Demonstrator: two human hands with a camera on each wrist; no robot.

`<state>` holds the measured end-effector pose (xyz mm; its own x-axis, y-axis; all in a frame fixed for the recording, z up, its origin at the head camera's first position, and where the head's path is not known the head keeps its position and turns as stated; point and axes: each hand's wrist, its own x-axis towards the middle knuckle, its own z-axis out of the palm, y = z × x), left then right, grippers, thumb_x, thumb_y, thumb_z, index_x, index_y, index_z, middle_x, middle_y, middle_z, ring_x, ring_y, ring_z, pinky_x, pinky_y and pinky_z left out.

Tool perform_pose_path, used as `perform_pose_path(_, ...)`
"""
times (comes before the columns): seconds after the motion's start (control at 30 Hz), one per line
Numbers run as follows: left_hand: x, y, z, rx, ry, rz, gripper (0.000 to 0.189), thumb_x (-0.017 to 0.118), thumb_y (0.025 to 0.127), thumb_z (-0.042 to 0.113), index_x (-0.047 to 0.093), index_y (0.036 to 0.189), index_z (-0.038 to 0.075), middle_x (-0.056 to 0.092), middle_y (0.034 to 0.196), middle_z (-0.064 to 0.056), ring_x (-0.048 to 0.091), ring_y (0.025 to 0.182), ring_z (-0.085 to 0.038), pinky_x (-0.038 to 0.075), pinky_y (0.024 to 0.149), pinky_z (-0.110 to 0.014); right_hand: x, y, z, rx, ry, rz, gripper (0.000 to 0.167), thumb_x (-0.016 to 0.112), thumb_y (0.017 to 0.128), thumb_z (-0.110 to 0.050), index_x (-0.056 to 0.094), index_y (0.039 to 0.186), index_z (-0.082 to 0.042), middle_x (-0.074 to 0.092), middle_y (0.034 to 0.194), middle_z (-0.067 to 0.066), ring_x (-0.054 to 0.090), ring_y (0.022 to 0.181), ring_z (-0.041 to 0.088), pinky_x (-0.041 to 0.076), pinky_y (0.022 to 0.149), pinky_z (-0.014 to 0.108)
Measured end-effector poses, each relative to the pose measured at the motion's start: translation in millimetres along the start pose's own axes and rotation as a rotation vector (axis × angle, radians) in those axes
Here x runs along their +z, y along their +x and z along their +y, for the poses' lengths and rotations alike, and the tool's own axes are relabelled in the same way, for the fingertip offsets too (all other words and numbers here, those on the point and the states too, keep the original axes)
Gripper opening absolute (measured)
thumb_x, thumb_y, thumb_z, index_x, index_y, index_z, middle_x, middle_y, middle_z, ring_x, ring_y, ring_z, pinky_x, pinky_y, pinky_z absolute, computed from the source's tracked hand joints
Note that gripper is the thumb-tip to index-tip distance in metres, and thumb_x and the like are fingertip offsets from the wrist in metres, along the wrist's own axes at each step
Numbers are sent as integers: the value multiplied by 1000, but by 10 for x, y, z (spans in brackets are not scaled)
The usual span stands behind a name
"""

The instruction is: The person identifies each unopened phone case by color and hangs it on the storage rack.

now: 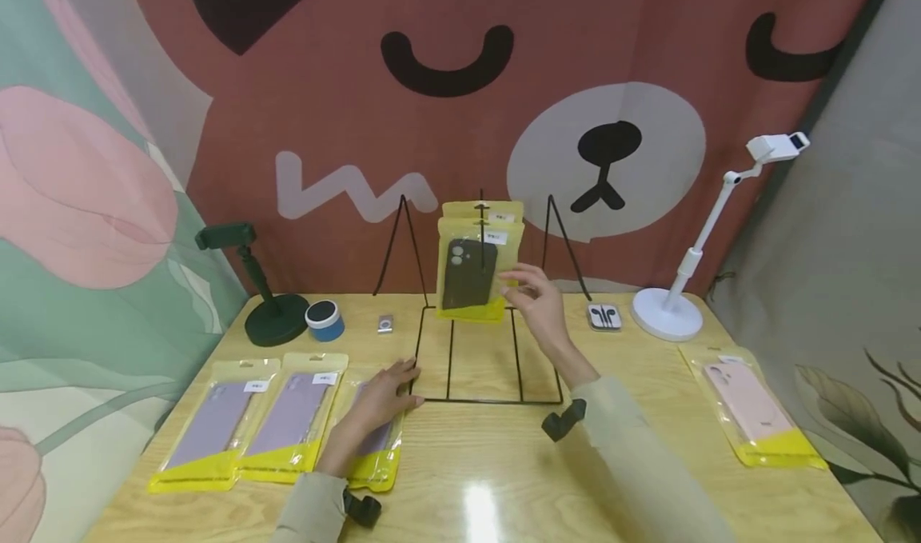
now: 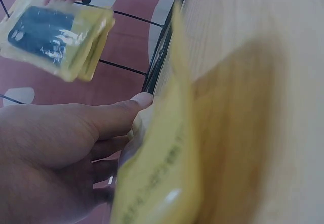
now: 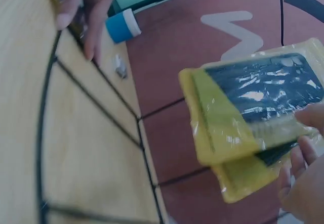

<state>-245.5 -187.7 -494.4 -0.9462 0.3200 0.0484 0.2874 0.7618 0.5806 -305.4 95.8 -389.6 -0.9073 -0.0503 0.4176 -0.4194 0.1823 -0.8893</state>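
A black wire display rack (image 1: 449, 400) stands on the table. From its upright hook hangs a yellow-edged pouch with a dark phone case (image 1: 469, 275), with a similar pouch (image 1: 460, 207) behind it. My right hand (image 1: 540, 307) pinches the right edge of the front pouch between thumb and fingers, as the right wrist view shows. My left hand (image 1: 381, 399) rests at the rack's front left corner, thumb (image 2: 142, 100) on the front bar and fairly straight fingers along the side bar. Beneath that hand, partly hidden, lies a pouch with a purple phone case (image 1: 374, 441).
Two more purple phone case pouches (image 1: 216, 423) lie at left, a pink phone case pouch (image 1: 751, 403) at right. Behind stand a dark green phone stand (image 1: 277, 319), a blue jar (image 1: 327, 327), a small silver gadget (image 1: 385, 324), boxed earphones (image 1: 604, 317) and a white stand (image 1: 667, 313).
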Motion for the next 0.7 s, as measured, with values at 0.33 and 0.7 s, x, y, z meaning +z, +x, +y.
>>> perform_pose_path(0.33, 0, -4, -31, 23, -7, 12, 54, 73, 85, 18, 56, 131, -6, 43, 146, -19, 32, 138, -40, 22, 113, -55, -863, -715, 275, -66, -331, -47, 15, 66, 91, -5, 72, 104, -2, 65, 115, 13, 57, 110, 23, 53, 86, 39)
perform_pose_path(0.7, 16, -9, 1, 3, -25, -7, 53, 71, 87, 19, 55, 131, -4, 41, 148, -17, 30, 139, -39, 20, 115, -53, -2469, -1187, 562, 177, -811, -14, 35, 61, 94, -13, 58, 118, 11, 54, 119, 38, 50, 108, 54, 43, 87, 63)
